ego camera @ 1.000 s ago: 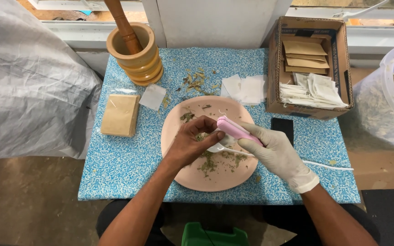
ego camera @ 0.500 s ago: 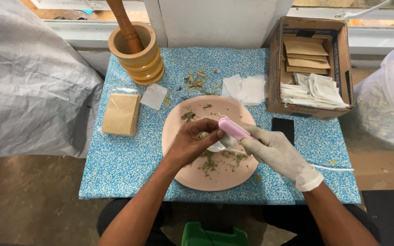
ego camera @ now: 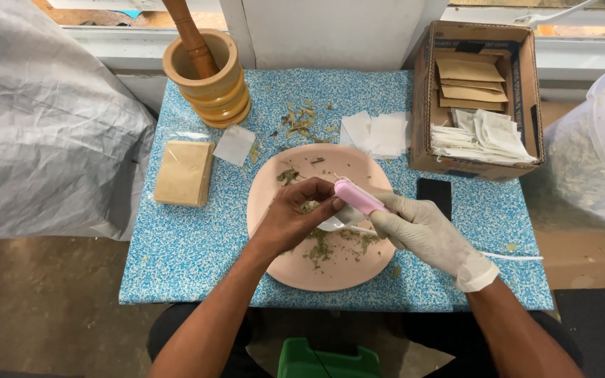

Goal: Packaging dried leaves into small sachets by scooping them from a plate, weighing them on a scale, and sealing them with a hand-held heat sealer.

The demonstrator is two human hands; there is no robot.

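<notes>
A pink plate point(ego camera: 283, 266) sits in the middle of a blue speckled table point(ego camera: 183, 259), with crushed dried herb point(ego camera: 323, 245) scattered on it. My left hand point(ego camera: 295, 217), bare, pinches a small white sachet point(ego camera: 336, 222) over the plate. My right hand point(ego camera: 421, 227), in a white glove, grips a pink handheld tool point(ego camera: 357, 197) whose tip rests against the sachet. A thin white cord point(ego camera: 512, 256) trails from the tool to the right.
A wooden mortar with pestle point(ego camera: 208, 77) stands at the back left. A tan packet point(ego camera: 183, 173) and a small white sachet point(ego camera: 234, 144) lie left of the plate. White sachets point(ego camera: 376, 133), a cardboard box point(ego camera: 481, 98), a black phone point(ego camera: 434, 194) and a plastic bag point(ego camera: 600, 161) sit right.
Both hands stay over the plate; the pink tool has shifted slightly against the sachet. Nothing else has moved.
</notes>
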